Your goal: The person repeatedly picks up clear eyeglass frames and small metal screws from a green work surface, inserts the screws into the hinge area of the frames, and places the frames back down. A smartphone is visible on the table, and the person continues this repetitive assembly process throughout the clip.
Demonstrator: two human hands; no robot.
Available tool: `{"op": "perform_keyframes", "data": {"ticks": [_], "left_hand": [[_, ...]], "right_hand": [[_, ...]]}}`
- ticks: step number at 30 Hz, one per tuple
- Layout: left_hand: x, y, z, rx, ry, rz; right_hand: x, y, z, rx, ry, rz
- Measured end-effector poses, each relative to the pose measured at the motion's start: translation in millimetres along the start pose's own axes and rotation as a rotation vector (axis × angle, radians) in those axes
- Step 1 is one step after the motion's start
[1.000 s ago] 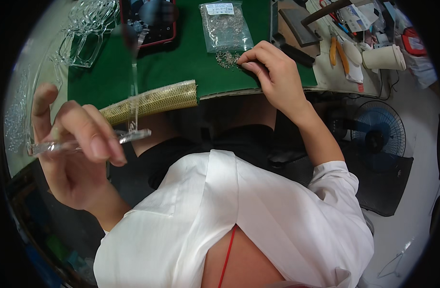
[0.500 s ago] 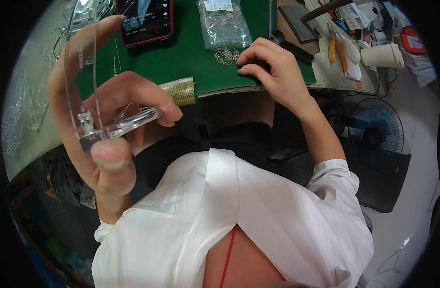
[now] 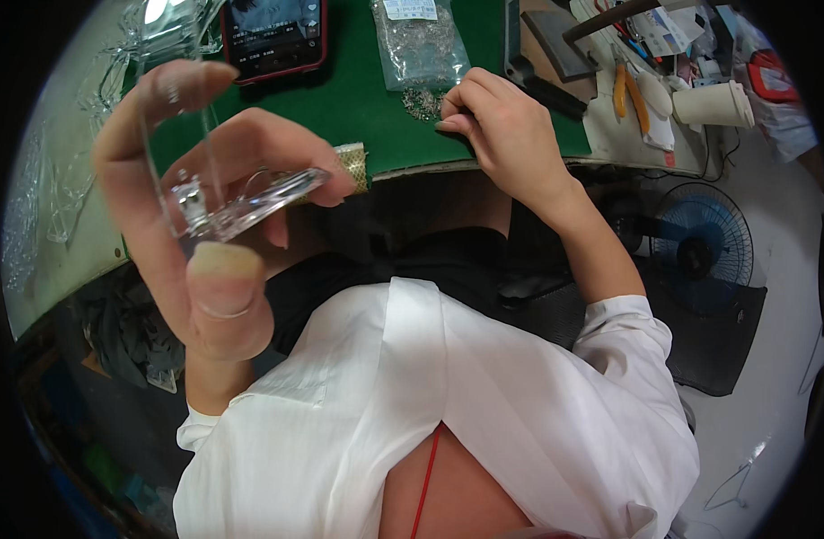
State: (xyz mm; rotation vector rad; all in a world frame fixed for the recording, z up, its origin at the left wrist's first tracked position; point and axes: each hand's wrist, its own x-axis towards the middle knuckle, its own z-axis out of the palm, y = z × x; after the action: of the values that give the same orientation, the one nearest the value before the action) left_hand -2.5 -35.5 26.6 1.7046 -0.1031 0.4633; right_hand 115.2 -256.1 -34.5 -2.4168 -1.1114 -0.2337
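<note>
My left hand [image 3: 228, 292], raised at the left, is closed on a clear plastic piece [image 3: 273, 199] with a long flat panel and a narrow arm. The thumb presses where the two parts meet, beside a small shiny fitting [image 3: 191, 199]. At the edge of the green mat [image 3: 344, 112], my right hand [image 3: 515, 135] has thumb and forefinger pinched together. Its fingertips touch a small heap of tiny metal parts [image 3: 419, 103]; whatever lies between them is too small to make out. Behind the heap lies a clear bag [image 3: 421, 54] of similar parts.
A phone [image 3: 273, 40] with a red case lies on the mat. More clear plastic pieces [image 3: 66, 193] spread over the left of the table. A gold-patterned roll [image 3: 353, 163] sits at the table edge. Orange-handled pliers [image 3: 620, 90], a white cup [image 3: 715, 105] and a fan [image 3: 699, 247] are right.
My left hand has shifted slightly right with the plastic piece, which tilts differently. My right thumb and forefinger have drawn together at the heap.
</note>
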Motion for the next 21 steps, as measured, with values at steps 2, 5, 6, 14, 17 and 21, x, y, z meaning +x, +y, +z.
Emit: {"op": "perform_keyframes", "data": {"ticks": [2,5,6,14,17,21], "left_hand": [[2,-6,11,-0.109,0.003,0.094],[9,-18,30,-0.281,-0.153,0.203],[12,-21,36,-0.307,-0.235,0.200],[21,-18,67,-0.192,-0.561,0.069],[22,-18,70,-0.169,-0.548,0.125],[20,-20,70,-0.145,-0.541,0.133]], "right_hand": [[2,1,-3,0.070,-0.021,0.026],[4,14,-22,0.391,0.002,0.041],[6,12,-33,0.528,0.066,0.011],[19,-31,-87,0.417,0.253,-0.385],[19,-31,-91,0.350,0.236,-0.412],[18,-28,-90,0.347,0.229,-0.402]]}}
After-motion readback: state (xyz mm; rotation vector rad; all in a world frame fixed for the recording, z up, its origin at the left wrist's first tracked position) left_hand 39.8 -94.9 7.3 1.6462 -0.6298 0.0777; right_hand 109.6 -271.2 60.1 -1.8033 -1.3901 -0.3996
